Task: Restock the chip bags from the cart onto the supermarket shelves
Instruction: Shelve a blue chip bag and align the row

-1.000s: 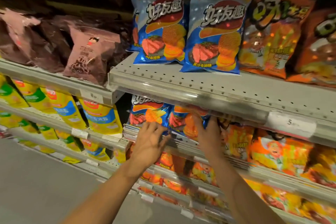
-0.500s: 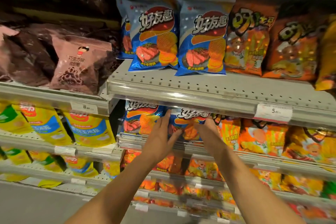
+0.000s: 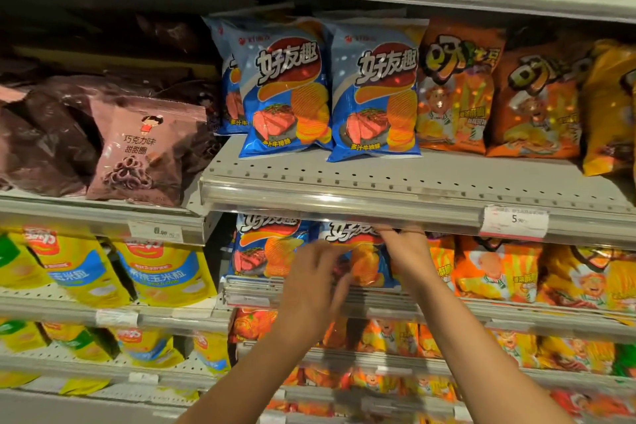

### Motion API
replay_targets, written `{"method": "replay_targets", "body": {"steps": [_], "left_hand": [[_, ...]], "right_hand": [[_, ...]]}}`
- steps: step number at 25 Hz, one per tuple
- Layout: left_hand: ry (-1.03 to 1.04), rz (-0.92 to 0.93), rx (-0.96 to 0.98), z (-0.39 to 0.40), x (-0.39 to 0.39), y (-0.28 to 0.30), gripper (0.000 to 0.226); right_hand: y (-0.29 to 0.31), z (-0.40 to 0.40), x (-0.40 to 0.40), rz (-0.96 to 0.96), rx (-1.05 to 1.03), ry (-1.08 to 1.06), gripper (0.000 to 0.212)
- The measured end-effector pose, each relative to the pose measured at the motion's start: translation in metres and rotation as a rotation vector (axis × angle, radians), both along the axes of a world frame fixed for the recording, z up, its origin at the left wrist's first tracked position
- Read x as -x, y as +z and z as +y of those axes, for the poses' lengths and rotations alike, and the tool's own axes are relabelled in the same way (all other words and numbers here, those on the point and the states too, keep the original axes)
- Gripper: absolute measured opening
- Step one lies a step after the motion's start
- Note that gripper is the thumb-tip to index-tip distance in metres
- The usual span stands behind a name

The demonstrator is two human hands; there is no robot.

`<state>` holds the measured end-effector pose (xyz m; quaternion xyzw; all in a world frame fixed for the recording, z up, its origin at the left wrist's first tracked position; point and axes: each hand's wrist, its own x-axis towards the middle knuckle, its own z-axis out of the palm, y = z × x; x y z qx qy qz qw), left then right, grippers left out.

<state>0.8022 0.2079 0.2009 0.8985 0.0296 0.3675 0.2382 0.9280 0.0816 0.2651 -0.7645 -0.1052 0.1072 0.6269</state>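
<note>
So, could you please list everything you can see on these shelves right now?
Blue chip bags, upper shelf: two in front, at least one behind, centre.
Blue chip bags, shelf below: two, one between the hands.
Orange snack bags: several, right, on every shelf.
Brown-pink chocolate ring bags: several, upper left.
Yellow corn snack bags: several, lower left.
Price tags: white, on shelf edges.
Left hand: blurred, at the bag's left side.
Right hand: at its right side.
</note>
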Motion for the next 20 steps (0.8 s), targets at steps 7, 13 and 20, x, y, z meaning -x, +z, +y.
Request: {"method": "replay_targets", "body": {"steps": [7,13,20], "left_hand": [[0.032,0.454,-0.498,-0.02,-0.004,-0.015,0.064],[0.072,0.496,-0.491,-0.032,0.001,-0.012,0.058],[0.069,0.589,-0.676,-0.05,-0.015,-0.025,0.071]], "right_hand": [[0.001,0.014,-0.021,-0.079,0.27,0.035,0.029],[-0.003,0.02,-0.034,0.129,0.108,0.054,0.016],[0.0,0.013,-0.028,0.139,-0.024,0.083,0.031]]}}
